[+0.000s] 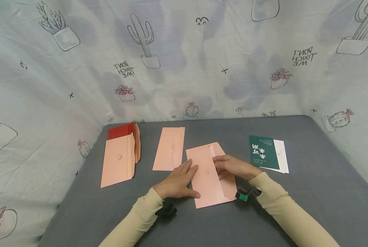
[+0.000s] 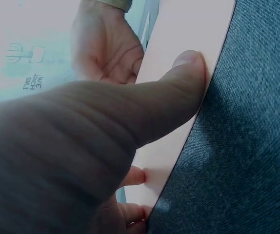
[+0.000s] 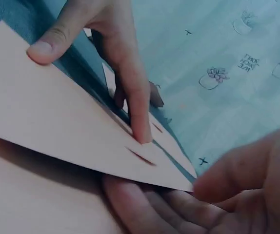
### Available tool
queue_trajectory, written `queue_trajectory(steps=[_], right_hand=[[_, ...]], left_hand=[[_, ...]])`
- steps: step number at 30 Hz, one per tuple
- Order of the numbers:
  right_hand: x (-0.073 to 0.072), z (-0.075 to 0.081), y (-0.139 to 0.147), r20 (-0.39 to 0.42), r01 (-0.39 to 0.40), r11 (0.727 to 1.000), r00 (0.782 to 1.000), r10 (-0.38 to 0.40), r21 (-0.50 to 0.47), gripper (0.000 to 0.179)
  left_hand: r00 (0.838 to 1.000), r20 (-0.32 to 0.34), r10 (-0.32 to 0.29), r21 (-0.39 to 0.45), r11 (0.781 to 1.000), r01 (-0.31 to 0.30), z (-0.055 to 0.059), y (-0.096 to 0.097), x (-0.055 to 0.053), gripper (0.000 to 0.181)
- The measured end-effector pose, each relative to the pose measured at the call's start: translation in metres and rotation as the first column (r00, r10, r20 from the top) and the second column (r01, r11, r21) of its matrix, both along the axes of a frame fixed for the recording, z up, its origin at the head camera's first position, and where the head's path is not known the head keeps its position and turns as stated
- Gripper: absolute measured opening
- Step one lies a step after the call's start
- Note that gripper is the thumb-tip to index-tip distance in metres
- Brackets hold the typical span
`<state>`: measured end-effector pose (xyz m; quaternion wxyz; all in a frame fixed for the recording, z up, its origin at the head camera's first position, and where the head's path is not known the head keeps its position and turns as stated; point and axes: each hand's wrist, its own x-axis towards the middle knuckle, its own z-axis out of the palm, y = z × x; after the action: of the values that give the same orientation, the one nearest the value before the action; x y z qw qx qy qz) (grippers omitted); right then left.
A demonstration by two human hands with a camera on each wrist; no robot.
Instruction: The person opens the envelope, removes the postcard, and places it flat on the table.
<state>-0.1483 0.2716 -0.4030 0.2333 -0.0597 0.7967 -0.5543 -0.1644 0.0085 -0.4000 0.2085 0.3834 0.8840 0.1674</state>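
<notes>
A pink envelope lies at the middle of the table, its long open side and flap turned to the right. My left hand rests along the envelope's left side, fingers spread, thumb pressing on the paper near its edge. From the right, my right hand grips the edge of the front panel. Some of its fingers reach under that panel, into the opening, and their tips are hidden. In the right wrist view the panel bows up, leaving a gap.
Another pink envelope lies behind my left hand. Farther left, pink envelopes overlap a red one. On the right, a green card with white lettering lies over white cards. A patterned curtain hangs along the table's back edge.
</notes>
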Motion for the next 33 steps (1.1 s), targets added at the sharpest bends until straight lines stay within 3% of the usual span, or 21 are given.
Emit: queue_trajectory(steps=[3,9,23,28,33], right_hand=[[-0.001,-0.003,-0.002,0.034,0.072,0.997,0.997,-0.07,-0.04,0.04],[-0.001,-0.01,-0.01,-0.012,0.172,0.985,0.985,-0.172,0.005,0.026],[-0.004,-0.01,-0.009,-0.022,0.233,0.969,0.973,-0.232,0.084,0.022],[-0.005,-0.01,-0.008,-0.046,0.24,0.965,0.971,-0.236,0.108,0.025],[-0.003,-0.009,-0.006,-0.063,0.224,0.969,0.974,-0.218,0.101,0.052]], left_hand=[[1.0,-0.003,0.0,-0.005,1.0,0.0,0.0,0.0,0.0,0.104],[1.0,-0.007,0.003,-0.013,1.0,-0.003,0.0,0.001,0.001,0.104],[1.0,-0.017,0.002,-0.016,1.0,-0.002,0.001,0.001,0.0,0.103],[1.0,-0.028,-0.002,-0.019,1.0,0.002,0.0,0.002,-0.001,0.103],[0.999,-0.034,-0.003,-0.024,1.0,0.002,-0.001,0.001,-0.001,0.103]])
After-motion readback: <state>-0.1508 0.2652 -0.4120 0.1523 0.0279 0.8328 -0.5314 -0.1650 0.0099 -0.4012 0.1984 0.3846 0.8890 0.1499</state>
